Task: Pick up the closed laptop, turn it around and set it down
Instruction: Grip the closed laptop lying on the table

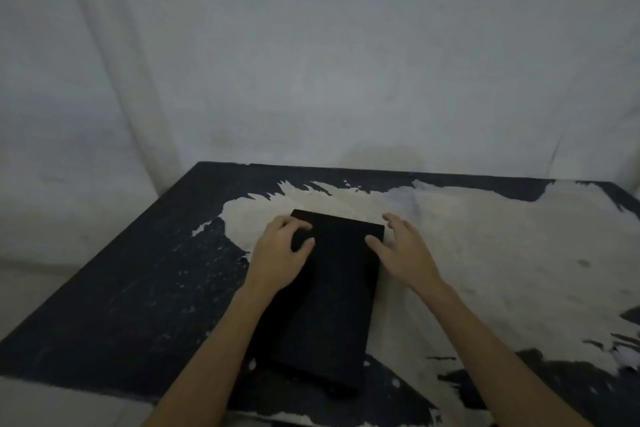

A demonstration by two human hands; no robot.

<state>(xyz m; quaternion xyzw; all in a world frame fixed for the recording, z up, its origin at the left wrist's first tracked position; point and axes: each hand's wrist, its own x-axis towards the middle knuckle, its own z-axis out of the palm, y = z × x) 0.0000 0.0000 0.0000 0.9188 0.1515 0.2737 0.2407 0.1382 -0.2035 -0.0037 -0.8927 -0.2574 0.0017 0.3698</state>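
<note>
The closed laptop (329, 291) lies flat on the tabletop (114, 291), its long side running away from the person and its near end angled slightly toward the left. It is plain black, with the lid shut and nothing showing on its top face.

In the head view, the left hand (280, 253) rests on the laptop's far left corner. Its fingers (299, 227) are curled and a little apart, draped over the lid near the left edge, with the thumb pressing on the top surface. The right hand (405, 250) sits at the laptop's far right edge. Its fingers are spread loose and open beside the edge, and the thumb touches the lid close to the right corner. Whether those fingers reach under the edge I cannot tell. Both bare forearms come in from the bottom of the view on either side of the laptop.

The tabletop is dark, with a large pale worn patch across its middle and right part; the laptop straddles the border between the dark and pale areas. A pale wall (346, 62) rises behind the tabletop.
</note>
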